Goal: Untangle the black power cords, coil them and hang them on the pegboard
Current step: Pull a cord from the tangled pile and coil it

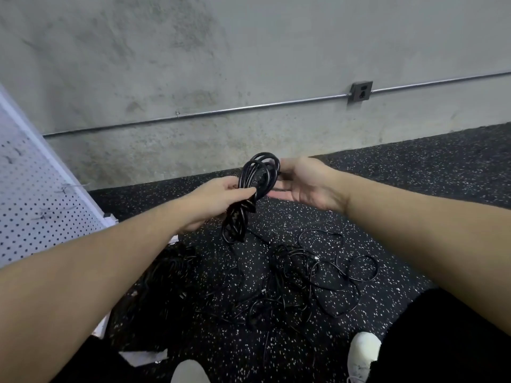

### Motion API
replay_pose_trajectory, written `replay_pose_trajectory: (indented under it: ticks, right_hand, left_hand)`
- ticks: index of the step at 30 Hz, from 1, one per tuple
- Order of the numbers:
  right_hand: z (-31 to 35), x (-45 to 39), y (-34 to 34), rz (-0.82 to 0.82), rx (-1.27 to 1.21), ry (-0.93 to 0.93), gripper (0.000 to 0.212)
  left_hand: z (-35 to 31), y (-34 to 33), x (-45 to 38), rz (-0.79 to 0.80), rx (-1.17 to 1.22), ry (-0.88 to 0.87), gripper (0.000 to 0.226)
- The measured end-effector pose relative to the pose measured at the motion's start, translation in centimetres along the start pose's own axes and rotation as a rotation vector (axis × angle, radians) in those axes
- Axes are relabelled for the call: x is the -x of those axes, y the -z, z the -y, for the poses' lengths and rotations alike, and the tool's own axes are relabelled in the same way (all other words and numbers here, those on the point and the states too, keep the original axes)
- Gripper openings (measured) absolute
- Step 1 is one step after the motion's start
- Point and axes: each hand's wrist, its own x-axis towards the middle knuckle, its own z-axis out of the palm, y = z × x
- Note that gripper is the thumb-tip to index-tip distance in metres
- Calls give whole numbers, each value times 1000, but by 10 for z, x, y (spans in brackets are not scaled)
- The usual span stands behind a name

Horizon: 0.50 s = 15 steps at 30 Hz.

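A coiled black power cord (250, 186) hangs in the air in front of me. My left hand (218, 201) pinches the bundle at its middle, and its lower loops dangle below the fingers. My right hand (304, 181) is cupped around the coil's upper right loops, thumb and fingers touching them. Below, a tangle of thin black cords (301, 283) lies spread on the speckled floor. A white pegboard (36, 194) with small metal hooks stands at the left.
Another dark pile of cords (168, 275) lies by the pegboard's foot. The concrete wall carries a metal conduit (221, 110) and a socket box (360, 91). My white shoes (363, 352) stand at the bottom, on the black speckled rubber floor (414, 172).
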Motion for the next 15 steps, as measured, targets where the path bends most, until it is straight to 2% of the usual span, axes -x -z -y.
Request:
replay_pose_trajectory:
  ticks: [3, 8, 15]
  right_hand:
    - [-12, -14, -19, 61, 100, -55, 25]
    - [-41, -40, -46, -24, 354, -203, 32]
    - [-74, -77, -87, 157, 666, -271, 40]
  left_hand:
    - [21, 20, 16, -25, -40, 48, 17]
    - [62, 50, 42, -21, -179, 159, 19]
    - [139, 93, 43, -95, -604, 291, 19]
